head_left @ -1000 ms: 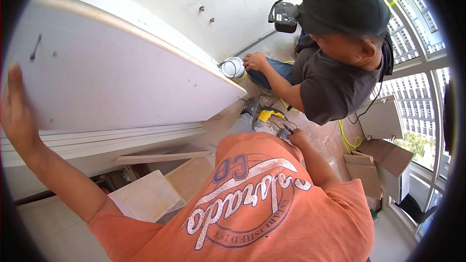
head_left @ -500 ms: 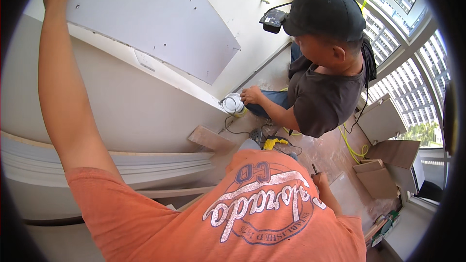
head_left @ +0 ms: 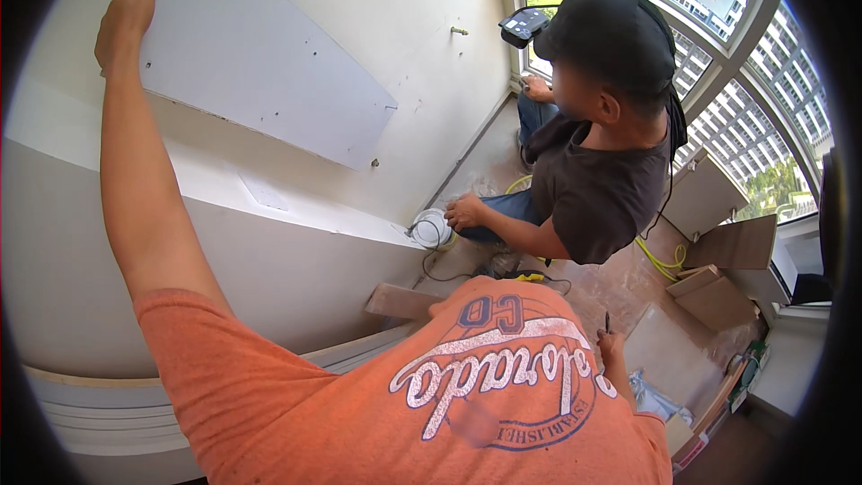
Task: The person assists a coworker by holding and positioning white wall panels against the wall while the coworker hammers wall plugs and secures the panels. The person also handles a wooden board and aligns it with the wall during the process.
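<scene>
Bright window daylight, fisheye-bent edges

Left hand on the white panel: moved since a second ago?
Yes. The left hand has gone up with the white panel, which now lies against the wall above the white cabinet's top edge.

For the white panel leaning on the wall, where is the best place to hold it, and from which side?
Probably by its long edges, one hand at each end. The white panel is a thin flat sheet tilted against the wall, so only its edges offer a grip. The left hand already holds the upper left corner; the lower right end, near the co-worker, is free. The right hand is low, holding something thin and dark.
</scene>
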